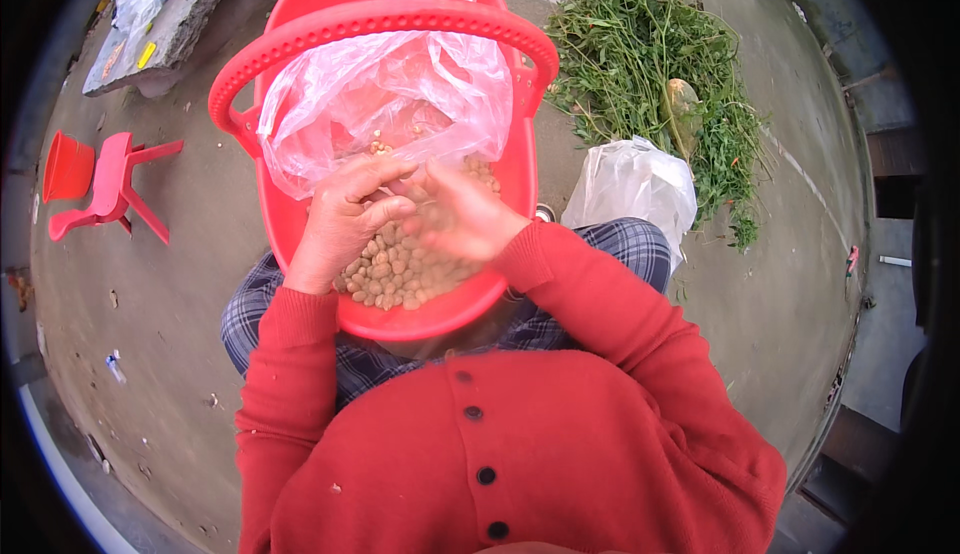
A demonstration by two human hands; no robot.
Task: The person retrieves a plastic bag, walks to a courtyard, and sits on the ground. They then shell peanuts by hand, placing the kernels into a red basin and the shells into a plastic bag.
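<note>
A red plastic basket (394, 321) with an arched handle (375, 18) stands between my knees. Small round brown nuts or seeds (386, 273) fill its near end. Farther in lies a thin clear plastic bag (472, 134), with a few paler pieces (380, 147) showing in it. Over the nuts my left hand (352, 209) is held with thumb and fingers bent towards each other. My right hand (469, 213) faces it, blurred, its fingertips close to the left ones. Whether either hand holds a nut is hidden by fingers and blur.
Cut leafy green plants (652, 51) lie on the concrete floor at right, beside a greenish gourd-like fruit (682, 115) and a white plastic bag (634, 186). To the left are a pink stool (112, 179), a red bucket (69, 168) and a stone slab (161, 51).
</note>
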